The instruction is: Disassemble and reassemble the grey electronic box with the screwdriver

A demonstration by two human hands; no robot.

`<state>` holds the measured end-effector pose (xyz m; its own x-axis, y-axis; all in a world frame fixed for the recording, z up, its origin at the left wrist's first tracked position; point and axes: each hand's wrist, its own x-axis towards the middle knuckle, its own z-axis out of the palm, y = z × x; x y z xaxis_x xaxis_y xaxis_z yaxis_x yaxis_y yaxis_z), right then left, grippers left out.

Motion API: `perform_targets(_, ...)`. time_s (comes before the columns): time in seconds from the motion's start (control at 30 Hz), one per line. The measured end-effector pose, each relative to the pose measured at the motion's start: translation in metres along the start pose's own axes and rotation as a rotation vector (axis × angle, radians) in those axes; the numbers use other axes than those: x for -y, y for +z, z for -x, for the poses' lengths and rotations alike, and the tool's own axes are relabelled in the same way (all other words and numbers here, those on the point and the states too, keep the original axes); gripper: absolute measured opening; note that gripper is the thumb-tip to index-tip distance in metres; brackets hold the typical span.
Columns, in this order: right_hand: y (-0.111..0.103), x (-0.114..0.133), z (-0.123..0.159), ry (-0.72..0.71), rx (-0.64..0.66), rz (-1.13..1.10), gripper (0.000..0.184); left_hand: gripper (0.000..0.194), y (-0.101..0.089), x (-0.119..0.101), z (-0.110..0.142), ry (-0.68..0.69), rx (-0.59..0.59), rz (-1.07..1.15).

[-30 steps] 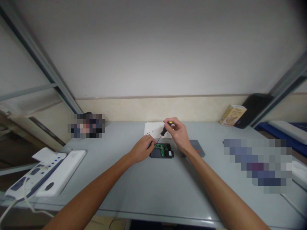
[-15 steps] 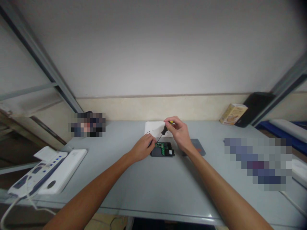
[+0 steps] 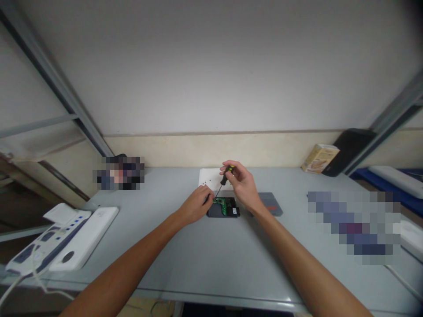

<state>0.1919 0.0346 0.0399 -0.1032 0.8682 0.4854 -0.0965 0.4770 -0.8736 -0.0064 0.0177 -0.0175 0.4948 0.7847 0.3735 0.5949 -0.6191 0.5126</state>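
A screwdriver point(image 3: 226, 175) with a black and yellow handle is in the fingers of my right hand point(image 3: 243, 181). It leans, its thin shaft running down and left to the top left of a green circuit board point(image 3: 224, 206). That board sits in a small dark grey device point(image 3: 216, 211) lying flat on the table. My left hand point(image 3: 197, 204) is closed at the device's upper left corner, fingers by the screwdriver tip; the exact contact is partly hidden. Behind the device lies a white sheet point(image 3: 206, 176) with several small dark screw-like bits on it.
A flat grey panel point(image 3: 271, 202) with an orange mark lies beneath my right wrist. At left are a white power strip point(image 3: 49, 237) and a white slab point(image 3: 87, 240). A yellow box point(image 3: 320, 158) leans by a black case point(image 3: 350, 149) at the back right. Blurred items flank the table.
My right-hand fingers have shifted around the screwdriver handle, which has turned and moved slightly left. My left hand stays at the device's corner. The view has shifted slightly.
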Motion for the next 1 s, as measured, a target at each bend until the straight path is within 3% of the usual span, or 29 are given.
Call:
perform_targets(0.17,-0.0025,-0.0027,0.0008,-0.027,-0.100,0.136,0.021,0.018,0.0004,0.0013,-0.0004,-0.005,0.001,0.008)
perform_targets(0.47,-0.0040,-0.0086,-0.0001,-0.018,-0.020,0.012,0.028,0.018,-0.0031,-0.0024,-0.0016,-0.001,0.011,0.005)
perform_targets(0.67,-0.0039,-0.0067,0.0006,-0.023,-0.145,0.119,0.021,0.017,0.0000,0.0045,-0.0004,0.015,0.007,0.037)
perform_targets(0.9,-0.0026,-0.0080,0.0009,-0.017,-0.015,-0.023,0.026,0.017,-0.0010,0.0021,-0.0011,0.014,0.004,0.035)
perform_targets(1.0,0.0030,-0.0082,0.0033,-0.007,-0.023,-0.009,0.023,0.017,-0.0005,0.0020,-0.0009,0.023,0.001,0.038)
